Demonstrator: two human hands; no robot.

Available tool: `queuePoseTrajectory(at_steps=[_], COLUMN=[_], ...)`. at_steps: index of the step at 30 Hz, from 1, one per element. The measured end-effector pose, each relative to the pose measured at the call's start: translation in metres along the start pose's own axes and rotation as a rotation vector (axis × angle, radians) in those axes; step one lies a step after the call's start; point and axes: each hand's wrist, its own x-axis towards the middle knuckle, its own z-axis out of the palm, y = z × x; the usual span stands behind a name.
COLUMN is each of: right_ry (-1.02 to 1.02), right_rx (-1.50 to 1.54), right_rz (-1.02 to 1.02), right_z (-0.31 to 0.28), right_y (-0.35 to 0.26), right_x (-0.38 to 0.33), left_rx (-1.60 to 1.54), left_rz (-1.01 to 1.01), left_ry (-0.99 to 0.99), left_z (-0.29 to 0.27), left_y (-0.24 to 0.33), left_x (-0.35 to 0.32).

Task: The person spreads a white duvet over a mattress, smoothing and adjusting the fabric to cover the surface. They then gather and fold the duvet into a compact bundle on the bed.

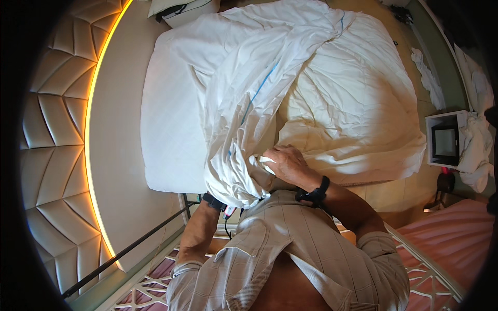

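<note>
A white duvet cover (223, 67) with a thin blue line along it lies bunched across the middle of the bed, its near end gathered in front of my body. My right hand (290, 165) is closed on a fold of it, fingers pinched at the near edge. My left hand goes in under the bunched cloth; only the strapped wrist shows, and its fingers are hidden. To the right of the cover spreads a puffy cream-white duvet (353, 98), rumpled and reaching the bed's right side. Bare white mattress (168, 119) shows at the left.
A padded headboard wall (57, 119) with a glowing light strip (89, 129) stands left. At right are a white box-like unit (445, 140) and loose white cloths (474, 150). Behind me are a white lattice railing (430, 277), pink fabric (446, 238) and a dark rod (129, 251).
</note>
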Motion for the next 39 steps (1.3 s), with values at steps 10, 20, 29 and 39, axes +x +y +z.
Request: queuePoseTrajectory(at_steps=[10, 20, 29, 39], right_ry=[-0.11, -0.389, -0.188, -0.111], right_rx=[0.35, 1.182, 0.928, 1.035], right_rz=[0.057, 0.436, 0.493, 0.794], right_z=[0.054, 0.03, 0.067, -0.042], right_y=[0.02, 0.028, 0.065, 0.069], right_x=[0.016, 0.003, 0.024, -0.106], left_rx=[-0.231, -0.144, 0.002, 0.188], left_rz=[-0.112, -0.117, -0.164, -0.125], left_ry=[-0.077, -0.021, 0.061, 0.209], left_z=[0.012, 0.017, 0.014, -0.034], left_y=[-0.003, -0.01, -0.008, 0.002], left_x=[0.004, 0.002, -0.009, -0.005])
